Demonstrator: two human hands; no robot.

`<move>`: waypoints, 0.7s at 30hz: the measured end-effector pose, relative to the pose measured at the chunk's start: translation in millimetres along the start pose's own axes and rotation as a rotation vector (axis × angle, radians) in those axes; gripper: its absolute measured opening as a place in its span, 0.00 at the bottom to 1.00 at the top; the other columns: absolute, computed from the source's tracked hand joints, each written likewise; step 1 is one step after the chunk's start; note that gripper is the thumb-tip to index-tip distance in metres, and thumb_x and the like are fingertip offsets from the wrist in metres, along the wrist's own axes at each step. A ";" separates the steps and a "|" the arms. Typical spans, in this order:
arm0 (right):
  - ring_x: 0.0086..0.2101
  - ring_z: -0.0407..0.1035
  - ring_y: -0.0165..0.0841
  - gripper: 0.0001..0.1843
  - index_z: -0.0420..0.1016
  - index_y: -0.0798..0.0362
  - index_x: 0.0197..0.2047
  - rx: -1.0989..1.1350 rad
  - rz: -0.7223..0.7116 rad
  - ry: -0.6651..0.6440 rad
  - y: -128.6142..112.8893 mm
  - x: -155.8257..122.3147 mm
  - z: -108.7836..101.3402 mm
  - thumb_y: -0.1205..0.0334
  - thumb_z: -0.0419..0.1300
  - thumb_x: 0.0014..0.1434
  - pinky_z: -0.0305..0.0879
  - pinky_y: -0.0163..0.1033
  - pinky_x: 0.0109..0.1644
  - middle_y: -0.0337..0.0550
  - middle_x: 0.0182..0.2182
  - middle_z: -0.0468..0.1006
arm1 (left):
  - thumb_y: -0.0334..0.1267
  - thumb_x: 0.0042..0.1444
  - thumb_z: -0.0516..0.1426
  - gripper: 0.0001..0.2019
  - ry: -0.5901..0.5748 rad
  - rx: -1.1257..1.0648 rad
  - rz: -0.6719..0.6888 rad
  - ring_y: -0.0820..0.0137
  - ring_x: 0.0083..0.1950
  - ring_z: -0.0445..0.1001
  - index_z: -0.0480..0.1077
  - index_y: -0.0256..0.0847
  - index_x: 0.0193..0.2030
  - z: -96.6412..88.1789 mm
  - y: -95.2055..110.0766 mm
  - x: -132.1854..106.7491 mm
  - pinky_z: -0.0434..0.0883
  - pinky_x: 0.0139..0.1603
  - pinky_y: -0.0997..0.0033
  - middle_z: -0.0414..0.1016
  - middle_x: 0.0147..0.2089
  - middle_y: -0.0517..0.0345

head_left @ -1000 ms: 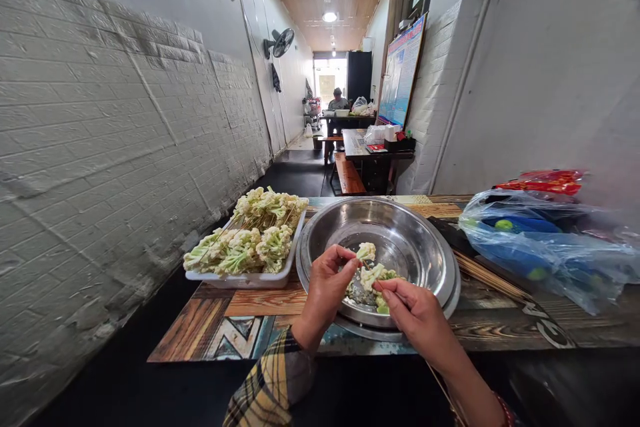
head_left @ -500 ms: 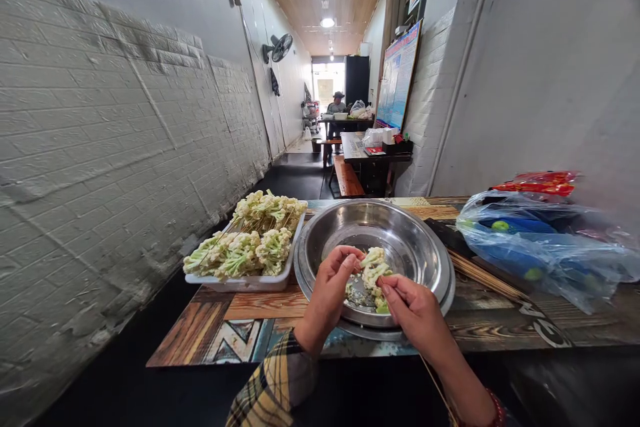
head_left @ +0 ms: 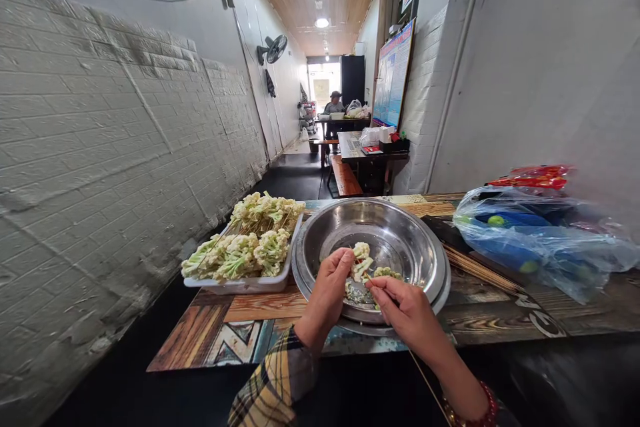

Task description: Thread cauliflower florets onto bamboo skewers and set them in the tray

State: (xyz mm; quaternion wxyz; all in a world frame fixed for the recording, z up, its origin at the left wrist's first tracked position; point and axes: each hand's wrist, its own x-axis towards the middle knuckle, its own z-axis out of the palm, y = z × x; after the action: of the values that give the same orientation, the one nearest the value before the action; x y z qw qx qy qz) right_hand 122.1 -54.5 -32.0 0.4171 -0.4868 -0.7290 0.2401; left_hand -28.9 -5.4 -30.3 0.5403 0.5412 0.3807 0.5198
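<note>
Over a wide steel basin [head_left: 427, 250], my left hand [head_left: 324, 297] is closed around a cauliflower floret [head_left: 361, 259], its fingers partly hidden behind the thumb. My right hand [head_left: 411, 312] pinches a thin bamboo skewer [head_left: 424, 377] close to the floret; the skewer's long end runs back under my right wrist. Its tip meets the floret's near side, but how deep it goes I cannot tell. More cauliflower [head_left: 387, 272] and small crumbs lie in the basin below my hands. To the left, a white tray [head_left: 240, 285] is heaped with skewered cauliflower [head_left: 273, 250].
Right of the basin lies a bundle of bamboo skewers [head_left: 483, 270]. Beyond it is a clear plastic bag [head_left: 555, 240] with blue and green things inside, and a red packet [head_left: 535, 177]. Further back stand a table [head_left: 350, 143], a bench [head_left: 345, 177] and a seated person [head_left: 334, 103].
My right hand has shifted slightly left, with the skewer now showing at its fingertips. The floret sits higher against my left hand, uncovering the cauliflower in the basin. The view has shifted a little.
</note>
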 end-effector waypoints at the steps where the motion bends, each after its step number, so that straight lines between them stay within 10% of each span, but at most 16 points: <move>1: 0.31 0.73 0.33 0.16 0.76 0.52 0.37 -0.007 -0.014 0.009 -0.1 -0.2 0.4 0.56 0.49 0.65 0.64 0.35 0.36 0.41 0.29 0.80 | 0.52 0.59 0.51 0.17 -0.002 -0.007 0.002 0.74 0.30 0.55 0.62 0.40 0.29 0.2 -0.2 -0.4 0.57 0.32 0.75 0.59 0.27 0.64; 21: 0.27 0.70 0.31 0.17 0.69 0.52 0.27 -0.204 -0.043 0.166 4.9 4.6 8.4 0.62 0.48 0.66 0.55 0.34 0.32 0.39 0.23 0.74 | 0.50 0.58 0.54 0.17 -0.099 0.227 0.034 0.76 0.28 0.54 0.63 0.39 0.26 12.2 9.8 1.0 0.57 0.30 0.76 0.58 0.25 0.65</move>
State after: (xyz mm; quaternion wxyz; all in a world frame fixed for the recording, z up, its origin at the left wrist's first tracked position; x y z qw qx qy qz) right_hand 116.7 -47.9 -38.5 0.4294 -0.5291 -0.7229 0.1146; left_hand -18.4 -8.0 -19.0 0.4849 0.6303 0.4008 0.4549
